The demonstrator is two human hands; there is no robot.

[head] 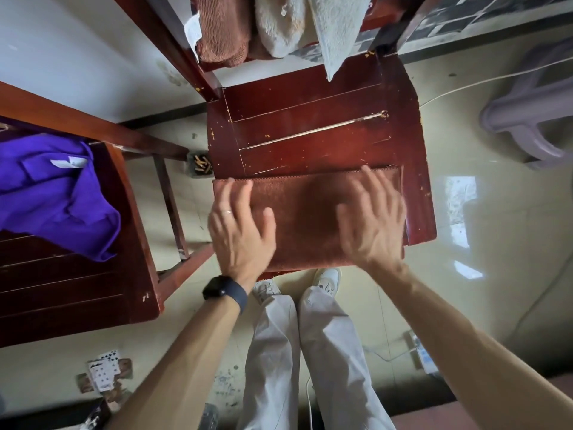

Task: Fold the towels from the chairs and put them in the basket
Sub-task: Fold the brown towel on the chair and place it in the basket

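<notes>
– Wooden chair seat, front edge?
– Brown towel lies folded there. Left hand, right hand: fingers spread, flat on it, gripping nothing. More towels hang on the backrest.

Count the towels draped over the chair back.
3. On the chair back: brown towel at left, fluffy cream towel in the middle, pale towel at right, hanging lowest. The frame's top edge cuts them off, so more may be hidden.

chair seat | brown towel flat at front edge | apparently folded
</notes>
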